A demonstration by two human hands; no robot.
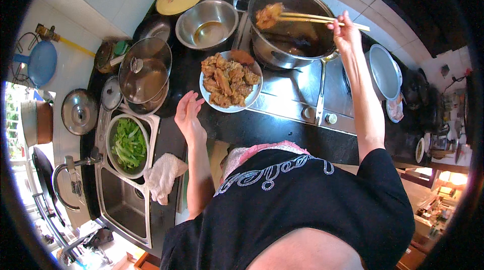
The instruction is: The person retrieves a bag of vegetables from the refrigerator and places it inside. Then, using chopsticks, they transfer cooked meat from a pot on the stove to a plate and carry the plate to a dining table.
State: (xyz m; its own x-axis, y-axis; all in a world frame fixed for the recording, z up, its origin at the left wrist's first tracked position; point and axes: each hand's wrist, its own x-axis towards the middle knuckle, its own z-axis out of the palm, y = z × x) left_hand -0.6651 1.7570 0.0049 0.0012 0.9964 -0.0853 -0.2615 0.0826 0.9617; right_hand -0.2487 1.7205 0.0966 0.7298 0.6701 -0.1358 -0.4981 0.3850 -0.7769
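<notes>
Long wooden chopsticks [308, 18] are gripped in my right hand [346, 33] above a deep steel pot [267, 48] on the stove. Their far ends pinch a browned piece of meat [269, 16], slightly blurred, over the pot's left side. Dark liquid shows inside the pot. My left hand [190, 117] holds nothing, its fingers partly spread beside a white plate [254, 96]. Browned meat pieces [227, 81] are heaped on that plate, left of and nearer me than the pot. Whether my left fingertips touch the plate's rim, I cannot tell.
A metal ladle [321, 88] rests across the steel stovetop [281, 88]. Behind the plate stands a steel bowl [185, 24]. A glass lid [145, 77] leans at left. Leafy greens [128, 143] fill a bowl over the sink [124, 209], near a cloth [165, 177]. At right stands a grey basin [383, 71].
</notes>
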